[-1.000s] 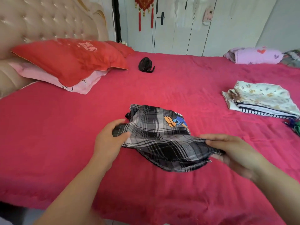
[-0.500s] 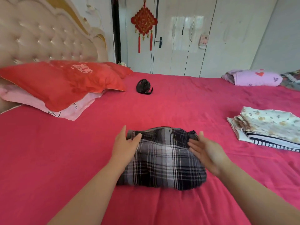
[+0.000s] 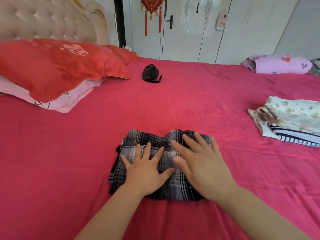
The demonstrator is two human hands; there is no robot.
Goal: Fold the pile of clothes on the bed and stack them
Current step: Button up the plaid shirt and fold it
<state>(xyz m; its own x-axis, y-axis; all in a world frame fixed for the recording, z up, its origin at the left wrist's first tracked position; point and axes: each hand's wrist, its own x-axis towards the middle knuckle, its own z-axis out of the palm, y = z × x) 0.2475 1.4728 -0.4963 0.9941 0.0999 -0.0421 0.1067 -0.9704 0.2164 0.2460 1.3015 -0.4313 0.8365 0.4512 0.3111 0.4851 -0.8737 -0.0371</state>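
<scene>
A folded black-and-grey plaid garment (image 3: 147, 139) lies on the pink bedspread (image 3: 173, 104) in front of me. My left hand (image 3: 147, 168) rests flat on its left half, fingers spread. My right hand (image 3: 199, 161) lies flat on its right half, fingers spread too. Neither hand grips the cloth. To the right sits a stack of folded clothes (image 3: 290, 122), a floral piece on top of a striped one.
Red and pink pillows (image 3: 57, 71) lie at the left by the tufted headboard (image 3: 43, 19). A small black fan (image 3: 150, 74) sits mid-bed further back. A lilac rolled bundle (image 3: 280, 64) lies at the far right. White wardrobe doors stand behind the bed.
A second ago both hands held the plaid garment's edge up. They laid it folded over, and now both palms have moved onto its top, pressing it flat.
</scene>
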